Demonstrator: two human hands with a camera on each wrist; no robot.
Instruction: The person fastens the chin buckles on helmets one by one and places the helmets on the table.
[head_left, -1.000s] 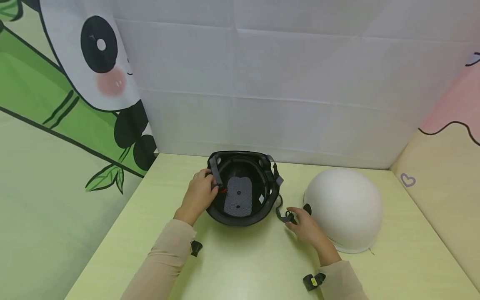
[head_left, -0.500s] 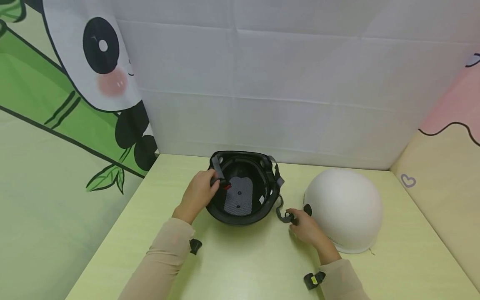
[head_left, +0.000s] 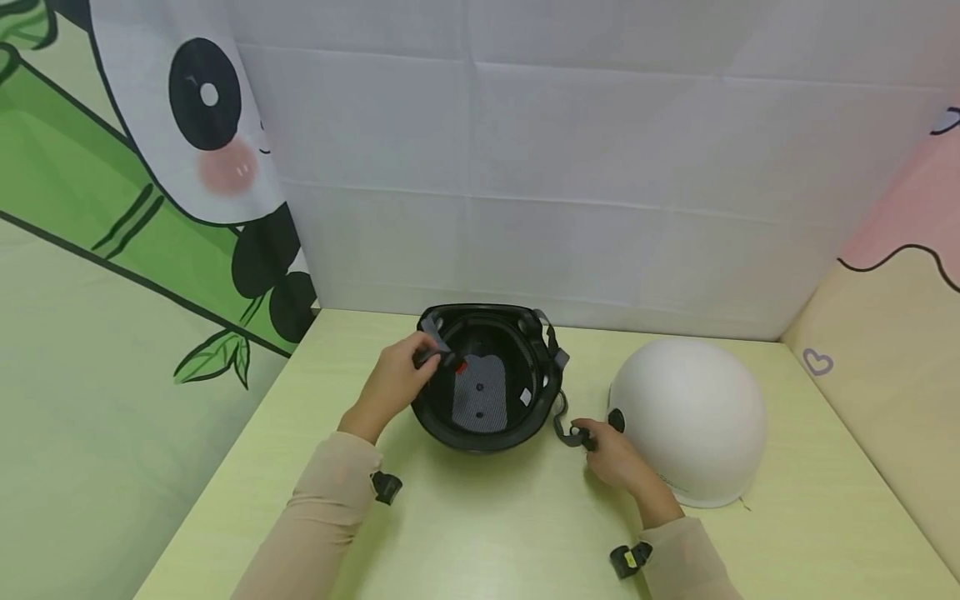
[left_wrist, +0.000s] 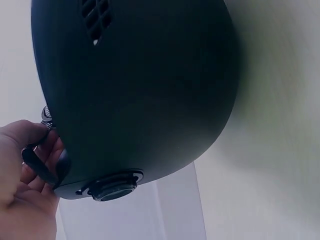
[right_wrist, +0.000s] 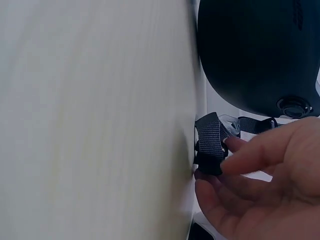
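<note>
A black helmet (head_left: 480, 400) lies upside down on the table, its padded inside facing up. At its left rim my left hand (head_left: 393, 379) pinches one chin strap (head_left: 435, 332) by its black buckle end, near a small red piece (head_left: 461, 367). Lower right of the helmet, my right hand (head_left: 618, 458) holds the buckle end of the other chin strap (head_left: 567, 437). In the left wrist view the dark shell (left_wrist: 140, 100) hides part of the left fingers. The right wrist view has the webbing strap (right_wrist: 210, 137) between the right thumb and fingers, close to the tabletop.
A white helmet (head_left: 690, 421) sits dome-up on the table just right of my right hand. Behind the table (head_left: 480, 533) hangs a pale sheet (head_left: 562, 167). Printed cloth panels (head_left: 112, 400) stand along the left and right sides.
My left hand has lifted the strap's buckle end slightly up and over the helmet's inside, from the left rim. The right hand has shifted slightly right, still holding its strap.
</note>
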